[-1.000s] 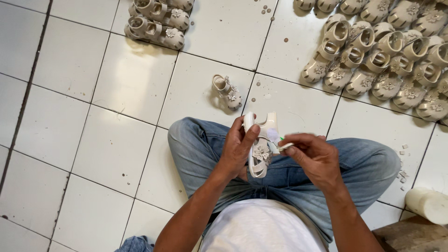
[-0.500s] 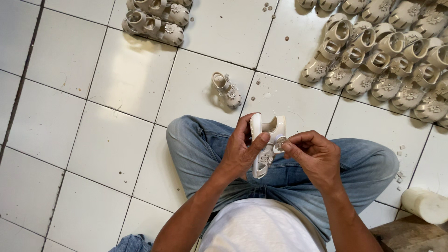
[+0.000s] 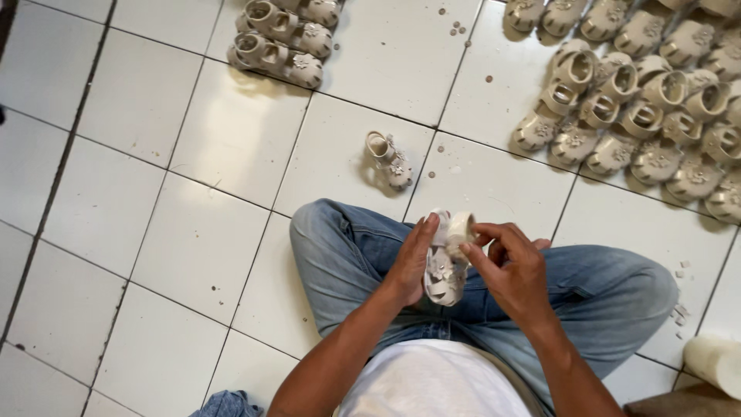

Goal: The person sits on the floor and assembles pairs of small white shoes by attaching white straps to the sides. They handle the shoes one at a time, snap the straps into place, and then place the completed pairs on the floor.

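I sit cross-legged on a white tiled floor in blue jeans. My left hand (image 3: 409,262) cups the side of a small cream child's sandal (image 3: 444,266), held upright over my lap. My right hand (image 3: 509,266) pinches the sandal's ankle strap near its top with thumb and fingers. The sandal has a cut-out toe and a small flower trim. One matching sandal (image 3: 390,160) lies alone on the floor just beyond my knees.
Several cream sandals are laid in rows at the upper right (image 3: 641,116). A smaller stack of sandals (image 3: 282,38) lies at the top centre-left. A white roll (image 3: 714,363) and a brown edge sit at the lower right. Small scraps dot the tiles.
The sandal has been lifted and turned more upright between my hands. My right fingers have moved up onto its strap. My legs have stayed put.
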Tool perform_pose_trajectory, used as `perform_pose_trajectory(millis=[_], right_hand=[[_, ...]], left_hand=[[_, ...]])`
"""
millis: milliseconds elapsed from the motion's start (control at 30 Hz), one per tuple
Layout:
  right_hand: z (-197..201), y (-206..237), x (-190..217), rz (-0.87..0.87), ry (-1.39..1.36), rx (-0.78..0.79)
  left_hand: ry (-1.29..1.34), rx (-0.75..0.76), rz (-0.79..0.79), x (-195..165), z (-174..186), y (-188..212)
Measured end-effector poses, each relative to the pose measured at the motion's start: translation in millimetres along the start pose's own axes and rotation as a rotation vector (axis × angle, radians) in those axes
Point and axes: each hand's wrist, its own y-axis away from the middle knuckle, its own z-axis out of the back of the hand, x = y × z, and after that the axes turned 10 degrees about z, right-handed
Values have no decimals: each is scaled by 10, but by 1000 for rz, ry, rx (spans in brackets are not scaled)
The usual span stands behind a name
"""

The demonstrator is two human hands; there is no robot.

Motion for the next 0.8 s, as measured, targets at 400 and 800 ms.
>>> perform_pose_trajectory(millis=[400, 800], right_hand=[[-409, -48, -383, -301, -89, 158], [-214, -885, -974, 150, 623, 296]], left_hand=[[-114, -235, -186, 44, 47, -473], [-1354, -939, -170, -990, 429, -959]])
